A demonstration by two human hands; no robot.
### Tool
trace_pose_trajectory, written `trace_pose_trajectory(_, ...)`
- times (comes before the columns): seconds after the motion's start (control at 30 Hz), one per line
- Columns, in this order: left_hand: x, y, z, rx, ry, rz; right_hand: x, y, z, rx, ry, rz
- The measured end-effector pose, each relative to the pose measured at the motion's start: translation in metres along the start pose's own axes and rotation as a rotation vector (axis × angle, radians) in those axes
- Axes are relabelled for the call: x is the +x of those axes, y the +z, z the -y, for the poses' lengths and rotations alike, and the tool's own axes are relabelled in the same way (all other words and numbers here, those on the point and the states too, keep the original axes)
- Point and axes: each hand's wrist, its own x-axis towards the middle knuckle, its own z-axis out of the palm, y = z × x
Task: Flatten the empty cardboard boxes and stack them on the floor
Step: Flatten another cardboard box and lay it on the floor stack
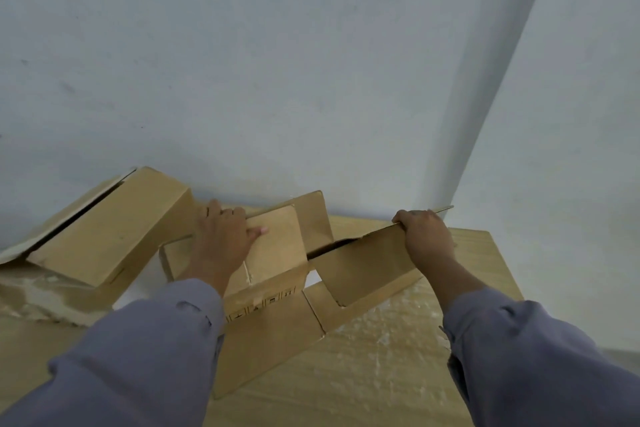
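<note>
A brown cardboard box (277,315) with its flaps spread lies partly collapsed on the wooden table (381,374) in front of me. My left hand (225,236) presses flat on one of its flaps near the middle, thumb pointing right. My right hand (427,236) grips the top edge of the box's raised right panel (363,263). A second cardboard box (114,225) stands tilted at the left against the wall, its lid slightly ajar.
A pale wall (277,62) rises directly behind the table, with a corner (485,114) at the right. Crumpled clear plastic wrap (38,298) lies at the left under the second box. The table's right edge (505,267) drops to a grey floor.
</note>
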Motion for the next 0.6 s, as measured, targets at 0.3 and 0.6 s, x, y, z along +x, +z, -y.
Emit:
trace_pose_trajectory(0.3,0.013,-0.013,-0.018,-0.291,-0.036,-0.067,-0.058,0.044,0.028,0.409,0.422,-0.283)
trace_pose_trajectory(0.6,0.018,-0.039,0.001,-0.555,-0.170,-0.036,-0.127,0.070,0.087,0.775,0.771,-0.073)
